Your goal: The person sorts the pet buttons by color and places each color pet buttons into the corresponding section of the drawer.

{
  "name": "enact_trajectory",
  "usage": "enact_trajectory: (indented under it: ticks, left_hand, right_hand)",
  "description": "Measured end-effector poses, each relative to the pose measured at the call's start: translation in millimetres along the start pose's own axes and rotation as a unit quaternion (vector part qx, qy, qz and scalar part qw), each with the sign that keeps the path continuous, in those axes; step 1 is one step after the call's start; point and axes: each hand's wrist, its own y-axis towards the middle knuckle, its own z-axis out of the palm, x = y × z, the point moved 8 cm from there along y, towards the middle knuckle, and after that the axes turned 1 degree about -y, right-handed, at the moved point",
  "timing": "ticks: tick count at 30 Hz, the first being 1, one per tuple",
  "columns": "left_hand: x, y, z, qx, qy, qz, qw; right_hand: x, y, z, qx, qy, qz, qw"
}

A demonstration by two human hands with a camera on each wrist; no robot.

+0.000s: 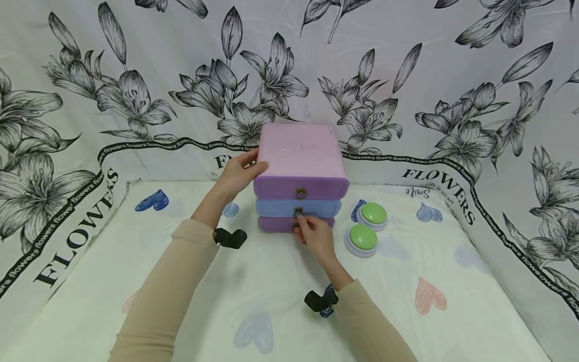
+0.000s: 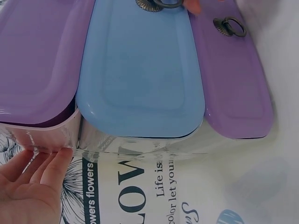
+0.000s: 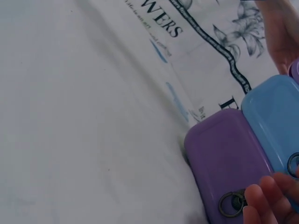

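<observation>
A three-tier drawer box point(image 1: 300, 151) with a pink top stands in the middle of the bed-like surface. Its fronts are purple, blue and purple from top to bottom, each with a bronze ring pull. My left hand point(image 1: 237, 176) rests against the left side of the top tier, fingers extended along its pink wall point(image 2: 46, 137). My right hand point(image 1: 318, 239) pinches the ring pull point(image 2: 168, 3) of the blue middle drawer point(image 2: 140, 70) with its fingertips. Below it, the lower purple drawer point(image 3: 226, 156) has its own ring point(image 3: 231, 204) hanging near my curled fingers.
Two green push buttons on white bases, a rear one point(image 1: 374, 213) and a front one point(image 1: 363, 238), sit just right of the box. White cloth with printed hearts point(image 1: 430, 295) lies underneath. A flower-printed curtain point(image 1: 366, 100) rises behind the box.
</observation>
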Motion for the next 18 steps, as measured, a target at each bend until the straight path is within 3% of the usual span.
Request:
enact_trajectory:
  ticks: [11, 18]
  left_hand:
    - [-1.6, -0.3, 0.1, -0.002, 0.004, 0.003, 1.0]
    - [17.1, 15.5, -5.1, -0.01, 0.007, 0.017, 0.9998]
  right_hand:
    - [-28, -8, -6, -0.024, -0.053, 0.031, 0.998]
    - [-40, -9, 2, 0.005, -0.054, 0.057, 0.997]
